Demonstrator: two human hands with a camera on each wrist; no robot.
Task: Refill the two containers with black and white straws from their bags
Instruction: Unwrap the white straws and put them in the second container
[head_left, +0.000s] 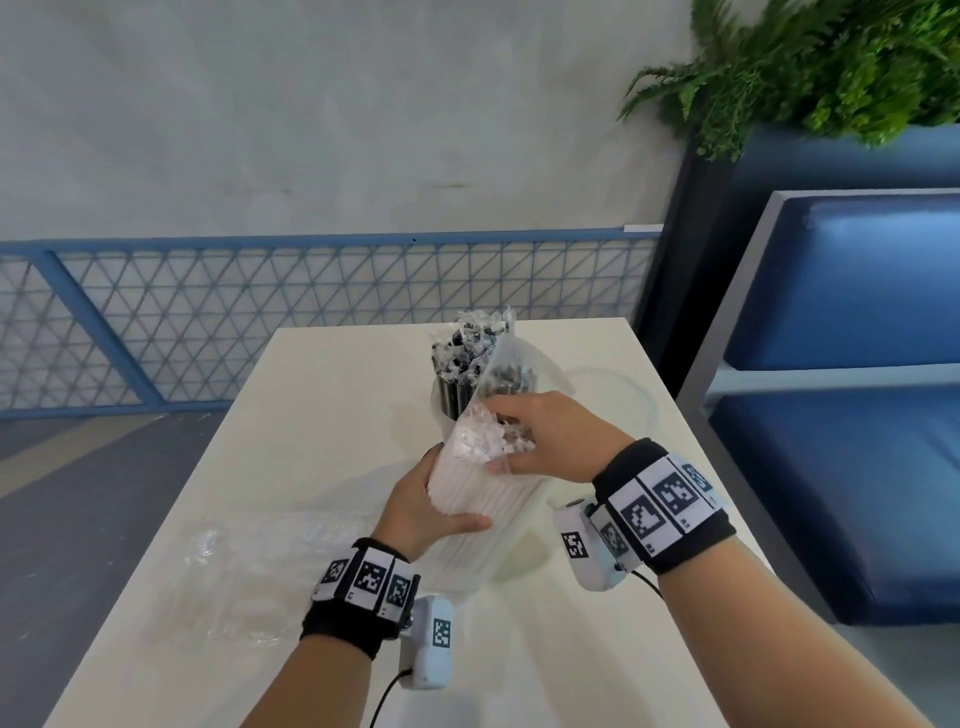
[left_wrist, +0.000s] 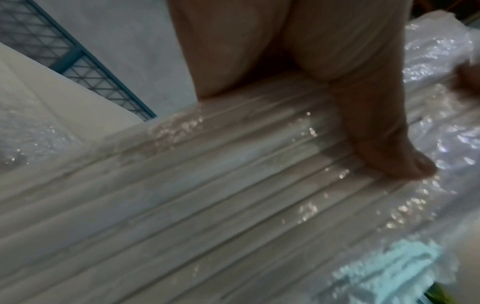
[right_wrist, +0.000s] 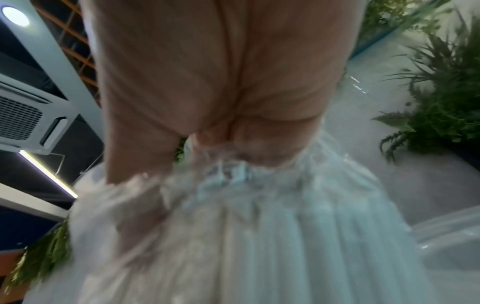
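1. A crumpled clear plastic bag (head_left: 234, 577) is seen lying flat on the white rectangular table (head_left: 322, 415), near-left.
2. A clear bag of white wrapped straws (head_left: 467, 499) is gripped around its side by the left hand (head_left: 421, 514); its open top is grasped by the right hand (head_left: 550, 436).
3. Just behind, a white container of black wrapped straws (head_left: 460, 374) is seen upright.

White straws (head_left: 467, 499); black straws (head_left: 457, 389); blue lattice railing (head_left: 311, 312).

A green fern (head_left: 810, 67) is seen above a blue bench (head_left: 852, 364), and a blue mesh fence (head_left: 260, 312) is placed behind the white table (head_left: 322, 415).
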